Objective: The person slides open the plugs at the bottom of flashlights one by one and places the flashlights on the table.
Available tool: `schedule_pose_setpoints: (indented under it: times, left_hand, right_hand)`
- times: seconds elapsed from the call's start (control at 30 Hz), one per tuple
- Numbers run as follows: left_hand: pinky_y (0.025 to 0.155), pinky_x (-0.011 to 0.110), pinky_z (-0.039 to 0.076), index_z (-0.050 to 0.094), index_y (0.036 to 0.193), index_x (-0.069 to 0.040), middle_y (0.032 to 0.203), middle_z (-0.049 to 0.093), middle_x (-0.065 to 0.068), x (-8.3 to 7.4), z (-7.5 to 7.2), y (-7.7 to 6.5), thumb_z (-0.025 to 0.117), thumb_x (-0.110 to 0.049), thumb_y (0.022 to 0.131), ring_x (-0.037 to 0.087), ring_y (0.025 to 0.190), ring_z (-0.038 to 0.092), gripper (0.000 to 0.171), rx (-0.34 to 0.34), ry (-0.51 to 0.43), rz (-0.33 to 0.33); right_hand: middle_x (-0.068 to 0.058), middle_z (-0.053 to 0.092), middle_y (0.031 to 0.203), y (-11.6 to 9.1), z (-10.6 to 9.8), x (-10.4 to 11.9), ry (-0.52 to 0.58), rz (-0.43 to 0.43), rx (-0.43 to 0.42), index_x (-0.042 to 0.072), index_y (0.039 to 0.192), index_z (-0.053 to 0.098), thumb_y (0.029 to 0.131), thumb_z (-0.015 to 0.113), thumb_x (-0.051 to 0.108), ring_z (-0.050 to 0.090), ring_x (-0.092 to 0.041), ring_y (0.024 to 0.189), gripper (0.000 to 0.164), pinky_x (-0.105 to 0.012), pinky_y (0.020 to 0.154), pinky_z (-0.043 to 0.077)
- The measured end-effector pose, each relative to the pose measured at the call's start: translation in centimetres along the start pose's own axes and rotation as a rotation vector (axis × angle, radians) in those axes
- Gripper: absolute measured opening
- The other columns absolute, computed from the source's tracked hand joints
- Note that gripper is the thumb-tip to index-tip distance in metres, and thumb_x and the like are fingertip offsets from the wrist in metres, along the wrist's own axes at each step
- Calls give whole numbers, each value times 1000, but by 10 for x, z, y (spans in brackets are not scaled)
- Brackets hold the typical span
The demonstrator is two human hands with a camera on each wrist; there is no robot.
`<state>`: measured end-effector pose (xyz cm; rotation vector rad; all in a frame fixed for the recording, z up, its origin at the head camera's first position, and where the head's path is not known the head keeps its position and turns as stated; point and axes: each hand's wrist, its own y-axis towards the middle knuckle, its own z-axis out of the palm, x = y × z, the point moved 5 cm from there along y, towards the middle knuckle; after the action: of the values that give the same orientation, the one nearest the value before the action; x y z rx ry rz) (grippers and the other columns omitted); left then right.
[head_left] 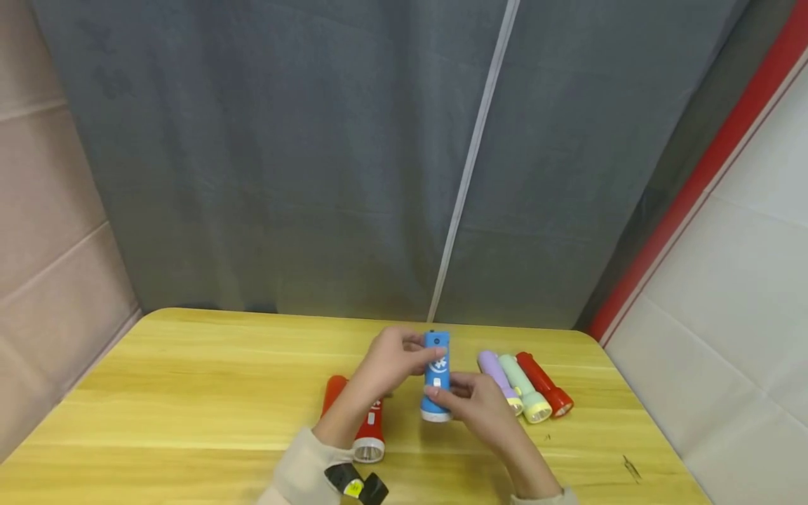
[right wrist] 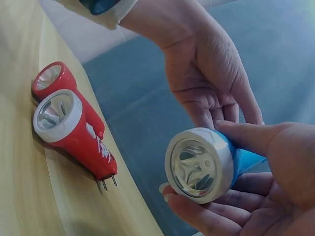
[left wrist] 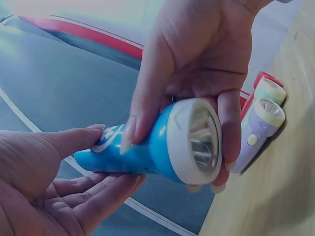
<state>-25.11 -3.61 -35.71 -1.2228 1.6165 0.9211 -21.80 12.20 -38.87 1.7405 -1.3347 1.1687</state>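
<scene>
Between the two hands, clear of the table (head_left: pixel 189 393): a blue flashlight (head_left: pixel 437 384), held by both at once. Long axis points away from the person, white-rimmed lens end on the near side, tail on the far side; exact slope hard to judge. Right hand (head_left: pixel 482 403) pinches it close behind the lens, thumb on the upper face, fingers curled beneath. Left hand (head_left: pixel 399 356) pinches farther up, towards the tail, thumb across the white emblem. So neither hand has any reach to make: right nearer the lens, left nearer the tail, bodies angled in from opposite sides.

Beside and below the left forearm, a white-rimmed red flashlight (head_left: pixel 372 429), lens towards the person, prongs showing at its tail in the right wrist view; against it, an all-red flashlight (head_left: pixel 334 390), partly hidden by that forearm.

Off to the right hand's outer side, three side by side: purple flashlight (head_left: pixel 497 375) nearest, then mint flashlight (head_left: pixel 525 389), then dark red flashlight (head_left: pixel 543 382). Beyond both hands, a grey curtain (head_left: pixel 284 154)
</scene>
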Motion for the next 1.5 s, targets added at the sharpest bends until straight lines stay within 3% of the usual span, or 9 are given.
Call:
schedule_pose_setpoints:
  times: [0.23,0.47,0.67,0.97,1.37,1.5]
  left_hand:
    - [84,39,63,67,122,5,109,75,14,-2,-6,-15,78,-34,89,20,92,73,53,-14,0,26]
    - [85,40,62,68,117,2,110,74,14,-4,-10,-26,81,-34,86,23,95,73,49,-36,17,43]
    - [88,41,62,67,116,2,111,74,15,-4,-11,-31,82,-33,85,25,99,73,49,-23,-2,42]
    - [92,44,60,65,126,3,118,73,15,-5,-16,-38,79,-32,88,27,105,73,53,-15,-38,45]
    - [89,38,61,70,117,-2,109,75,9,-8,-15,-46,77,-34,90,18,96,73,43,-17,-19,83]
    - [88,36,62,70,118,-1,111,75,11,-10,-15,-47,73,-37,93,20,100,74,43,-12,-70,81]
  right_hand:
    - [-16,76,112,-3,6,8,-19,-87,76,-4,121,69,93,73,32,75,-21,99,46,-26,81,62]
    - [-21,70,125,-6,11,9,7,-89,144,-4,131,63,93,74,32,73,-29,110,54,-30,88,61]
    - [-25,69,125,-7,12,11,28,-133,182,-7,131,60,93,74,26,72,-30,111,52,-29,88,61]
    - [-18,72,122,-8,17,16,-78,-167,163,-1,126,66,93,73,33,73,-26,110,49,-28,88,61]
    - [-11,74,119,-12,15,20,-124,-147,157,4,126,67,93,72,35,73,-20,106,45,-28,86,61]
    - [-10,74,119,-12,16,21,-122,-151,152,5,124,68,93,73,35,73,-19,105,44,-28,86,61]
